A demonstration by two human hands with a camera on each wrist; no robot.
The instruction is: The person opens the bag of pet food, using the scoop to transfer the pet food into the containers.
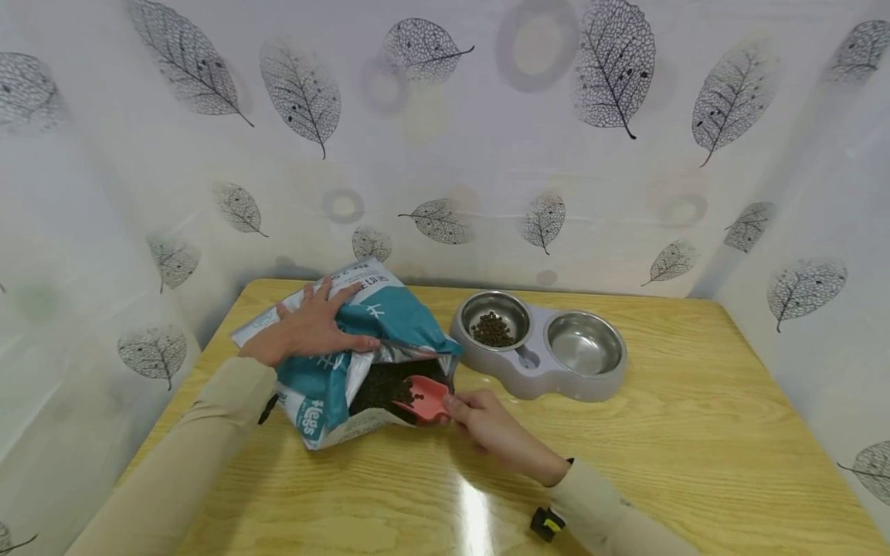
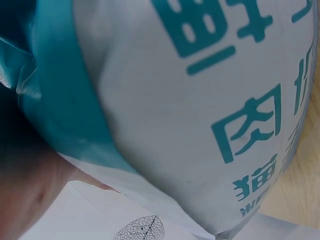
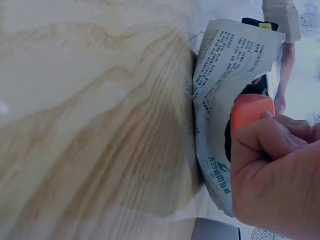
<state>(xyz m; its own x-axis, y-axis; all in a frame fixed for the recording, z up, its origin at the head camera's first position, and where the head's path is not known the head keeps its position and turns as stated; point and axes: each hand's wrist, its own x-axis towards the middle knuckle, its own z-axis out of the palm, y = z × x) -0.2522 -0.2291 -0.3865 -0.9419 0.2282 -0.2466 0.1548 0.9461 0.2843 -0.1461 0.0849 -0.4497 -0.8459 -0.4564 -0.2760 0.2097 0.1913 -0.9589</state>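
A teal and white bag (image 1: 392, 313) of pet food lies on its side, its mouth facing right and toward me. Dark kibble shows inside the opening. My left hand (image 1: 309, 324) rests on top of the bag with fingers spread. In my right hand (image 1: 497, 432) is the handle of a red scoop (image 1: 429, 398), gripped at the bag's mouth, with a few kibble pieces in it. The right wrist view shows the scoop (image 3: 252, 112) partly within the opening and the curled fingers of the hand (image 3: 280, 170). Printed bag surface (image 2: 160, 100) fills most of the left wrist view.
Behind and right of the bag stands a pale double bowl holder (image 1: 514, 378). Its left steel bowl (image 1: 520, 313) contains a small heap of brown kibble (image 1: 492, 330); the right steel bowl (image 1: 584, 344) shows bare metal. A leaf-patterned curtain (image 1: 473, 154) surrounds the wooden table (image 1: 695, 432).
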